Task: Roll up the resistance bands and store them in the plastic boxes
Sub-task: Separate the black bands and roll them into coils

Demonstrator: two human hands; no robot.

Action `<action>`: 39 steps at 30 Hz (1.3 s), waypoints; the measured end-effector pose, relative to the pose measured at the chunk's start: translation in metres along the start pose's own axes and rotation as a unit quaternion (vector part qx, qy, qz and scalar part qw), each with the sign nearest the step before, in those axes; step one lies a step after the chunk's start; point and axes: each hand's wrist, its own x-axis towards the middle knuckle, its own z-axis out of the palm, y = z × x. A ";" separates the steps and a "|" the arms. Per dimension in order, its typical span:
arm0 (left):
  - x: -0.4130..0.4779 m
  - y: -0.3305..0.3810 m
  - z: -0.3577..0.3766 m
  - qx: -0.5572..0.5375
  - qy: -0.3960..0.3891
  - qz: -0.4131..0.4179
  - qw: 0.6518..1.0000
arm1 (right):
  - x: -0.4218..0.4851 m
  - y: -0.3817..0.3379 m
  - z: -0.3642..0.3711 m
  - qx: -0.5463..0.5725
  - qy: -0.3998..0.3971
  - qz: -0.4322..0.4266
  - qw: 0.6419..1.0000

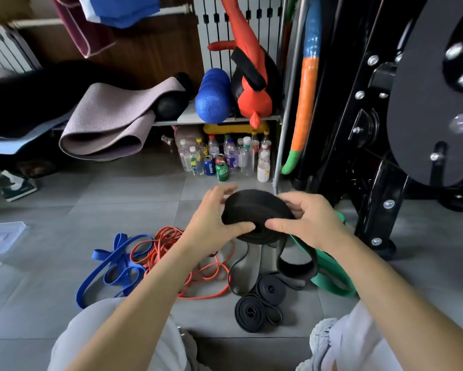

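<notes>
A wide black resistance band (254,210) is wound into a thick roll held above the floor, its loose tail hanging down to the tiles. My left hand (214,223) grips the roll's left side, thumb on its front. My right hand (310,223) grips its right side with the thumb pressed on the front. On the floor below lie a blue band (110,271), an orange band (171,253), a green band (329,274) and two small rolled black bands (251,311). A clear plastic box (0,236) sits at the far left edge.
Several bottles and cans (219,159) stand under a shelf ahead. A folded mat (104,124), a blue foam roller (213,97) and a red bag (251,84) rest on the shelf. A black gym machine (385,156) stands at the right. My knees frame the bottom.
</notes>
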 end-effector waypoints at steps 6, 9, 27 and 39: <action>-0.007 -0.002 0.010 0.295 -0.057 0.085 0.950 | 0.002 0.010 0.013 -0.137 -0.043 0.014 0.989; -0.004 -0.005 0.006 0.273 -0.049 0.056 0.959 | 0.003 0.008 0.015 -0.097 -0.054 0.035 0.993; -0.007 -0.004 -0.001 -0.327 0.019 -0.072 0.942 | -0.001 0.001 0.003 0.180 0.017 0.058 0.982; -0.010 -0.006 0.008 0.253 -0.049 0.082 0.963 | 0.001 0.005 0.011 -0.045 -0.047 0.085 0.994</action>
